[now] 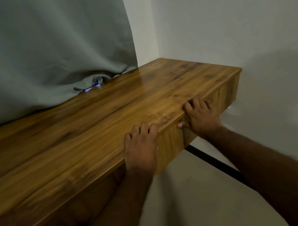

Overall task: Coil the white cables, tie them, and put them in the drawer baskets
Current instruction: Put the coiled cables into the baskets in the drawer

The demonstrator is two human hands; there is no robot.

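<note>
1. Left hand (140, 146): fingers curled over the front edge of the wooden desk (86, 123), gripping it.
2. Right hand (200, 118): grasps the same edge, nearer the desk's right end.
3. Drawer front (171, 142) sits under the edge, between the hands.
4. Grey cloth (35, 53) hangs at the desk's back.

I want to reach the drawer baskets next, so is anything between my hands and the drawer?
Nothing visible does. Both the left hand and the right hand already rest on the front edge of the wooden desk, fingers curled over it above the drawer front. No cables or baskets are in view.
</note>
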